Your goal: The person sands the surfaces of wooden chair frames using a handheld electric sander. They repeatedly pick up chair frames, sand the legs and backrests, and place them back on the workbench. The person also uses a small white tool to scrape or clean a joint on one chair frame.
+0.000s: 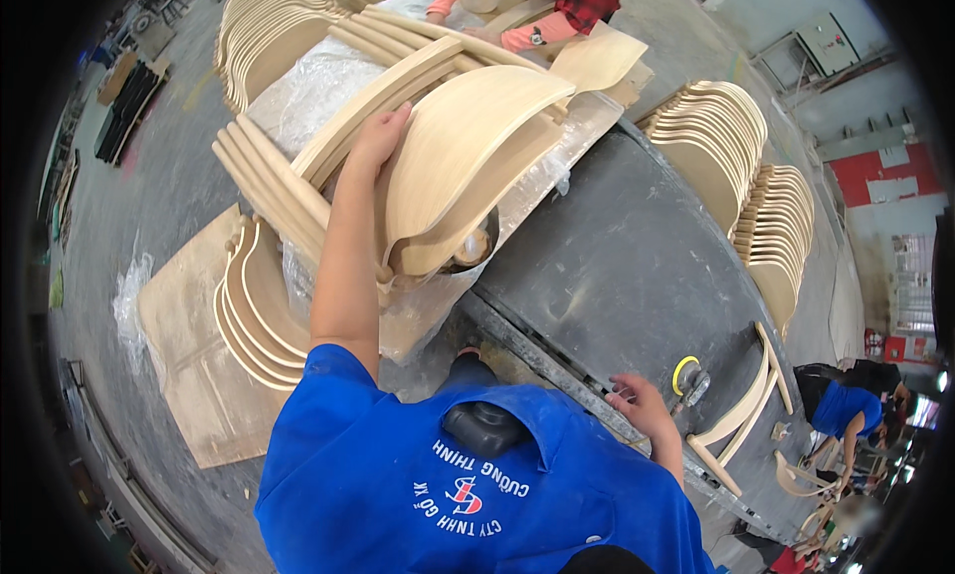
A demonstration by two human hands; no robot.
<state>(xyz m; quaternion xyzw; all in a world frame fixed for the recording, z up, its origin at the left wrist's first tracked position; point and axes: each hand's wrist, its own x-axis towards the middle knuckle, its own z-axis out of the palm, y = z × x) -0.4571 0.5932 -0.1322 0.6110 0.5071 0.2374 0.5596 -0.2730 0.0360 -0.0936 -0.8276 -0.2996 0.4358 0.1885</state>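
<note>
My left hand (378, 139) is stretched forward, its fingers closed at the left edge of a broad curved plywood panel (463, 141). Part of its grip is hidden by the wood. Under that panel lies another bent panel, and left of it are long curved wooden rails (363, 106). My right hand (642, 405) hovers by the near edge of a dark work table (607, 236), fingers loosely bent and apart, holding nothing. Just right of it sits a round sander with a yellow-rimmed pad (686, 375). Beyond that, a pale wooden frame (741, 415) lies on the table.
Stacks of bent panels stand at the left (264, 305), far left (264, 37) and right (711, 146). Round wooden poles (269, 181) lie beside my left arm. Across the pile, another person's arm (537, 32) rests among the parts. More people (846, 415) work at the far right.
</note>
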